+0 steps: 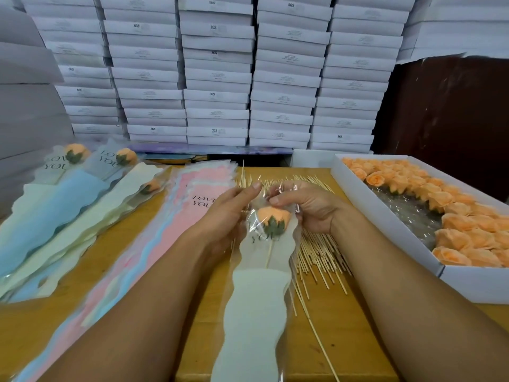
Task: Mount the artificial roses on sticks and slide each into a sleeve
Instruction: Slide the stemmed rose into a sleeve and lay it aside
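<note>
Rose blurs behind sleeve; stick end hidden.

peach rose on stick, inside pale sleeve

A tan wooden surface carries the work. At its left lie finished sleeved roses in blue and cream wrappers; just beside them, a fanned stack of empty sleeves (mostly pink). A loose spread of thin wooden sticks covers the middle, and a shallow white box of peach rose heads sits at right.
</note>
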Motion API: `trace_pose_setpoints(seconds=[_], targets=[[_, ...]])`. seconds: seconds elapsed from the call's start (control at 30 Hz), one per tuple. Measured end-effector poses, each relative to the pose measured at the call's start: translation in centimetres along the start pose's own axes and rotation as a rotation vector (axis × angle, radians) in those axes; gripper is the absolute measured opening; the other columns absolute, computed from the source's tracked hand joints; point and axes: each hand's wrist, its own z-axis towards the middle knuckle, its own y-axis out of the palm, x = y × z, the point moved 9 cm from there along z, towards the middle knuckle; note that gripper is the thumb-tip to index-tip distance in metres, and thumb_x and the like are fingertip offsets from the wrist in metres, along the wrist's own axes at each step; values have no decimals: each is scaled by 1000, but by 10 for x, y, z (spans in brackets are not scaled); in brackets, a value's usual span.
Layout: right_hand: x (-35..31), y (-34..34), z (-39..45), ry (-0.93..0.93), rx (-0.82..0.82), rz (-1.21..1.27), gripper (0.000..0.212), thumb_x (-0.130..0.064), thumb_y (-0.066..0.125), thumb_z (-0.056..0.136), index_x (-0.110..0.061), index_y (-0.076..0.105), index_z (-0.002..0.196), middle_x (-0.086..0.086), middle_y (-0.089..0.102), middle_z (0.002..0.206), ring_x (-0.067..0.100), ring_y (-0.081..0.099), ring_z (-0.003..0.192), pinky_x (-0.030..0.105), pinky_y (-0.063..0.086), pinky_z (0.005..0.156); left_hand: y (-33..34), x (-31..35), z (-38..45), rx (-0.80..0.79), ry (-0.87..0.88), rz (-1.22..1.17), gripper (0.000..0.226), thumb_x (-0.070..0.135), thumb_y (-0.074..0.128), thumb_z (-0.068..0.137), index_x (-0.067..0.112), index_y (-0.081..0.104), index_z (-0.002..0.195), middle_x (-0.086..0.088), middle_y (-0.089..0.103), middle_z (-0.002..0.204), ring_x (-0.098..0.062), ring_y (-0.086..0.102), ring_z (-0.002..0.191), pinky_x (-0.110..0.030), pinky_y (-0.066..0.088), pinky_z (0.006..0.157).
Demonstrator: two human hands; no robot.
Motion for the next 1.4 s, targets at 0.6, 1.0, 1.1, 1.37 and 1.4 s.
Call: trace_pose_setpoints(seconds=[0.6, 1.0, 1.1, 1.37, 1.4], targets=[[-12, -77, -20, -263, 789, 376, 74, 21, 70, 77, -9, 50, 142, 26, 65, 122, 36, 72, 90, 55, 58, 89, 43, -31, -44, -703, -368, 237, 18, 15, 68, 89, 0, 74, 97, -13, 75, 87, -13, 70, 56, -16, 50, 45], [-11, -94, -31, -297, 966, 375, 60, 10, 79, 75, -8, 61, 129, 19, 68, 112, 24, 74, 79, 34, 63, 68, 51, -27, -61, -835, -433, 214, 60, 24, 90, 70, -5, 57, 112, -18, 72, 92, -23, 72, 64, -21, 55, 49], [-12, -89, -30, -307, 915, 401, 54, 5, 80, 78, -7, 60, 126, 18, 71, 103, 21, 74, 73, 35, 63, 69, 46, -27, -57, -788, -377, 342, 79, 31, 95, 62, -7, 57, 120, -28, 62, 107, -39, 58, 92, -27, 55, 59], [-5, -39, -9, -23, 590, 176, 38, -44, 64, 96, -7, 66, 89, 0, 66, 55, 13, 63, 45, 27, 54, 47, 33, -8, -34, -520, -124, 138, 35, 14, 85, 70, 11, 75, 103, -18, 71, 102, -43, 52, 105, -42, 43, 77], [-2, -30, -8, 48, 531, 81, 43, -48, 61, 98, -6, 66, 87, 3, 67, 57, 15, 64, 46, 28, 54, 47, 30, -5, -31, -461, -88, 110, 30, 13, 83, 71, 11, 76, 101, -18, 71, 100, -41, 50, 103, -39, 39, 74]])
